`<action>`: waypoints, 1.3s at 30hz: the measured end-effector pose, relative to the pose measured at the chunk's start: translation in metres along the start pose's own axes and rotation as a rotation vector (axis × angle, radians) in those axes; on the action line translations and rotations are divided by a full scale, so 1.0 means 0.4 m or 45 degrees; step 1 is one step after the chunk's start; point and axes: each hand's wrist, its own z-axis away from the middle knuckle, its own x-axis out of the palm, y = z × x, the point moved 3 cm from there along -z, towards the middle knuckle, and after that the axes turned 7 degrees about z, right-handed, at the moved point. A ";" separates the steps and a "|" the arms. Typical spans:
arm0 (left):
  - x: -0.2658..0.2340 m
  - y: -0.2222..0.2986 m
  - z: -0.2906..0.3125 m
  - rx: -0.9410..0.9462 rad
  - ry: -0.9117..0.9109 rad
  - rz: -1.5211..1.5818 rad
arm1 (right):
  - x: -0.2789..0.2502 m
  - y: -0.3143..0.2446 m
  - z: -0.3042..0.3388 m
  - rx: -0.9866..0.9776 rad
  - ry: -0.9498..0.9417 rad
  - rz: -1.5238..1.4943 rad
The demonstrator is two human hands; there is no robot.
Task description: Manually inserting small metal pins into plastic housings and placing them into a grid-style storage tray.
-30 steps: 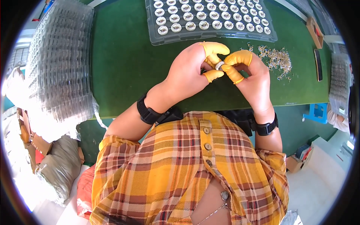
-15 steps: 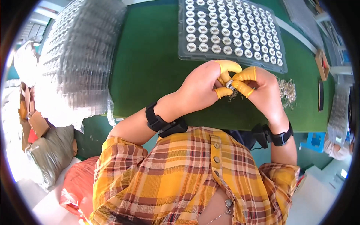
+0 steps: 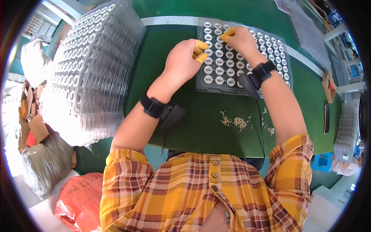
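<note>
A clear plastic tray [image 3: 201, 88] holds rows of small round white-and-metal parts [image 3: 219, 80] on the green table. At its left edge is my left hand [image 3: 183, 60], yellow finger cots on its thumb and fingers. Those fingers are bent but apart, their tips close to a part in the outermost row. My right hand [image 3: 241, 41] reaches over the upper middle of the tray, its yellow-covered fingertips pinched together low over the rows. What sits between them is too small and hidden to make out. Black straps with boxy devices circle both wrists.
Tall stacked clear trays [image 3: 87, 73] with similar parts stand at the left. Small loose pieces [image 3: 241, 123] lie scattered nearer me. A small wooden box [image 3: 329, 87] and a dark narrow bar [image 3: 326, 118] lie at the right. A red bag [image 3: 83, 197] sits at lower left.
My hands have separated from working together on a small metal part in front of the tray. Both have moved up to the tray, the right one farther in. The view has shifted.
</note>
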 end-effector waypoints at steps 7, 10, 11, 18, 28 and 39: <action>0.017 -0.039 -0.149 0.281 0.054 -0.539 | 0.004 -0.015 -0.006 0.024 0.026 0.172; 0.031 -0.046 -0.186 0.458 -0.037 -0.720 | -0.010 0.031 0.008 -0.078 0.091 0.100; 0.032 -0.059 -0.195 0.461 -0.038 -0.720 | -0.013 0.030 0.016 -0.157 0.116 0.100; 0.047 -0.062 -0.239 0.530 -0.213 -0.819 | 0.010 0.040 0.046 -0.682 0.332 0.323; 0.023 0.041 -0.126 0.327 -0.080 -0.514 | -0.012 0.030 0.094 -0.644 0.366 0.170; 0.104 0.098 0.204 0.001 -0.429 0.748 | -0.144 0.202 0.496 -0.226 -0.053 -0.251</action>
